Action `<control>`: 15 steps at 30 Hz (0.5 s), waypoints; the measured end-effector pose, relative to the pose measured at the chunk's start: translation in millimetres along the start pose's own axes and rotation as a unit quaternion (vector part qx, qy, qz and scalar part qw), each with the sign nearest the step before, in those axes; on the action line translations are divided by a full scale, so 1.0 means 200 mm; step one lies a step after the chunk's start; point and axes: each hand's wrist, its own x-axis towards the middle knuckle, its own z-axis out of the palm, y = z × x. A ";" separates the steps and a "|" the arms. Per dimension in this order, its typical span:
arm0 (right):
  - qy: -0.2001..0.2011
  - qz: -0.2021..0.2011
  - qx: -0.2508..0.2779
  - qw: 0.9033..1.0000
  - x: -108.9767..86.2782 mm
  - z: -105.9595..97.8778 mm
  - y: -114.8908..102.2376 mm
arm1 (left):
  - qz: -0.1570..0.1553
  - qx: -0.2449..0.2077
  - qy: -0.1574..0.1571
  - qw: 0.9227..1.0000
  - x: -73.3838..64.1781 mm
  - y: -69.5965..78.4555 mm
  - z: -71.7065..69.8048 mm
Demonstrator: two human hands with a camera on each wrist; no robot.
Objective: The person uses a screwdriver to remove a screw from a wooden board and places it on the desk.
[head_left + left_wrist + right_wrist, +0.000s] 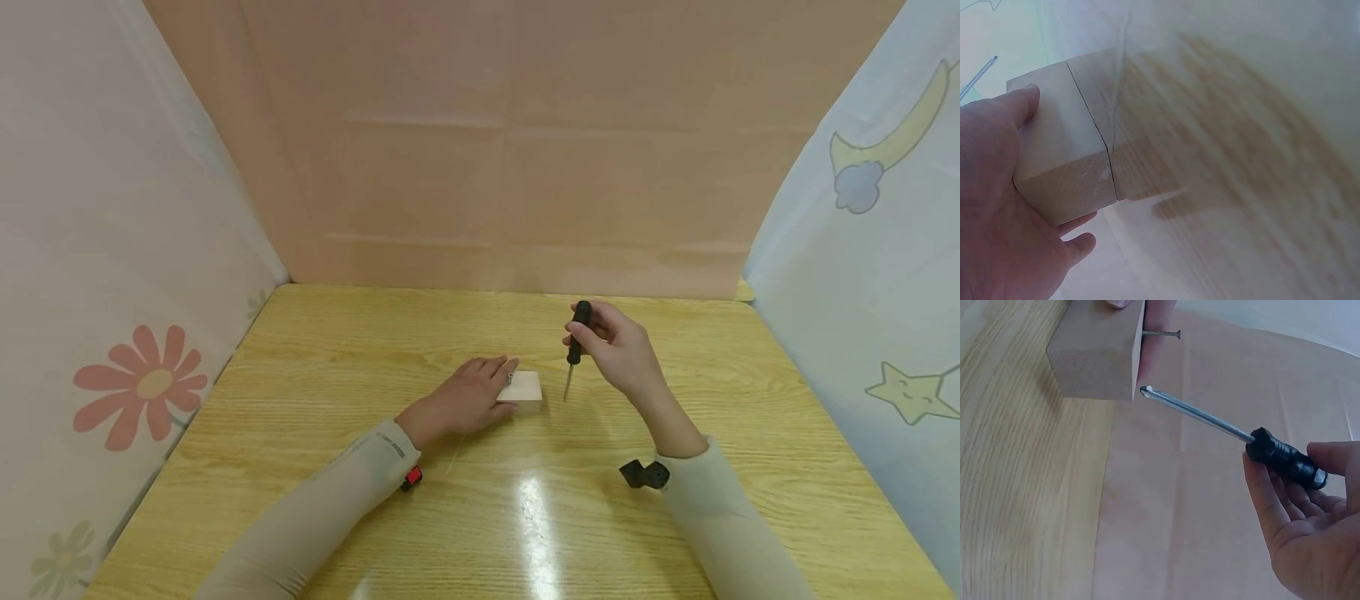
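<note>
Your right hand grips the screwdriver by its black handle, thumb on one side and fingers on the other. Your left hand grips the wooden block at its left end, thumb along the near side and fingers over the top toward the far side. A screw stands out of the block's upper face, just beside the left fingers, with its head exposed.

Handling (judged): the screwdriver should be light and rigid. Its contoured handle should resist slipping; take hold of the thick part and keep your fingers off the smooth metal shaft. The block should be light, hard and not fragile, but its flat faces may slide on the glossy tabletop. Take hold across two opposite side faces, with the fingertips clear of the screw. The screw is stiff but slim, and a sideways load may tilt it.

Pose: your right hand is raised above the tabletop, to the right of the left fingers. The shaft slopes down from the right fingers; its tip lies near the block and apart from the screw. Your left hand lies low against the block. Outward from each hand, a pale sleeve covers the forearm, angling in from its own near side; a small black wrist unit sits by the right cuff.
</note>
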 end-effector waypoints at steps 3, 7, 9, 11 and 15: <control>-0.003 0.020 -0.009 1.000 0.00 -0.01 0.02 | 0.003 0.000 0.001 1.000 0.00 0.00 0.00; -0.012 0.043 -0.020 0.999 0.00 -0.02 0.05 | 0.007 -0.001 0.004 1.000 0.00 0.00 0.00; -0.016 0.051 -0.027 0.998 0.00 -0.02 0.07 | 0.009 -0.002 0.006 1.000 -0.01 0.00 -0.01; -0.021 0.057 -0.036 0.997 0.00 -0.03 0.08 | 0.011 -0.003 0.007 1.000 -0.01 0.00 -0.01; -0.028 0.070 -0.060 0.995 0.00 -0.02 0.11 | 0.013 -0.002 0.008 1.000 -0.01 0.00 -0.01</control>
